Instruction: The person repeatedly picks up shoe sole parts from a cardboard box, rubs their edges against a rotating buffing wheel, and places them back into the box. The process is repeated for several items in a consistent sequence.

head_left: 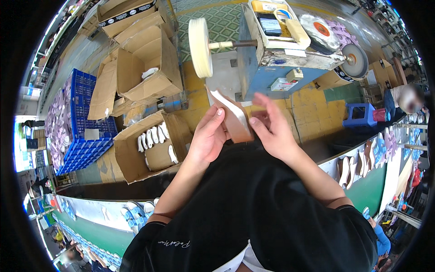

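Near the wheel [200,48]: your left hand [210,131] grips the sole [239,124] | your right hand [274,131], fingers spread, at its edge | worn yellow floor [312,113] | blue machine [252,68] ahead | cartons [149,88] left

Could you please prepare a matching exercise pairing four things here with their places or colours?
1. Leftmost buffing wheel
2. Centremost shoe sole
3. Plastic stool
4. Plastic crate

A. Far left, holding lilac pieces
B. Cream
C. Between left hand and right hand
D. Right side of the picture

Pairs: 1-B; 2-C; 3-D; 4-A
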The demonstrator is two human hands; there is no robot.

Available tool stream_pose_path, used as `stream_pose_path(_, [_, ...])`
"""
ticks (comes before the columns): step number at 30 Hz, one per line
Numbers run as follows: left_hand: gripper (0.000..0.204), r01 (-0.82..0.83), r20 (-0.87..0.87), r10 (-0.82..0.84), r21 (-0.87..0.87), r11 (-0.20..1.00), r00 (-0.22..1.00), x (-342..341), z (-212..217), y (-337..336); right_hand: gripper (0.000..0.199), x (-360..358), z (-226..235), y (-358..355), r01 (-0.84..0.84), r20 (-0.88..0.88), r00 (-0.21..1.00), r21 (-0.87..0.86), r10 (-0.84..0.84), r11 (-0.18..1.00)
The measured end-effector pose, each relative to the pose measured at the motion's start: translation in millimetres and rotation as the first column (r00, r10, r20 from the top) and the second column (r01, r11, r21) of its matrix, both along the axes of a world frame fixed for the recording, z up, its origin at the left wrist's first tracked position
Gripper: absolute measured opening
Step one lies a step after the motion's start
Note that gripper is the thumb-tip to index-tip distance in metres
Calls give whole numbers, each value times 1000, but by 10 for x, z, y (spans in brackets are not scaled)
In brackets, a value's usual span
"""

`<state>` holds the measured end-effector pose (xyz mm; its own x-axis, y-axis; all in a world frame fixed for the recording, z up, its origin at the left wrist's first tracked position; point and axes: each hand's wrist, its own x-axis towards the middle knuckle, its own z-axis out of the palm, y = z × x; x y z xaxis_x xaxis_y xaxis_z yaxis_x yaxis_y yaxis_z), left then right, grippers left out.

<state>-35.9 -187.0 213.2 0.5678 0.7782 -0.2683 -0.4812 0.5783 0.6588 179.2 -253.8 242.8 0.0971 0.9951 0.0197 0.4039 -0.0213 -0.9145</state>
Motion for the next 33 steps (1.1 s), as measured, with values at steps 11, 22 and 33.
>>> stream_pose_path(11, [67, -72, -25, 73, 52, 996, 997, -27, 43, -73, 79, -139, 62, -149, -182, -554, 828, -115, 89, 977])
stream_pose_path(22, [72, -4, -72, 12, 113, 994, 997, -22, 112, -58, 75, 98, 104, -98, -303, -846, 532, -227, -33, 925])
stream_pose_path(33, [74, 60, 320, 14, -218, 974, 947, 76, 121, -2, 90, -126, 261, -45, -280, 22, 960, 180, 281, 943])
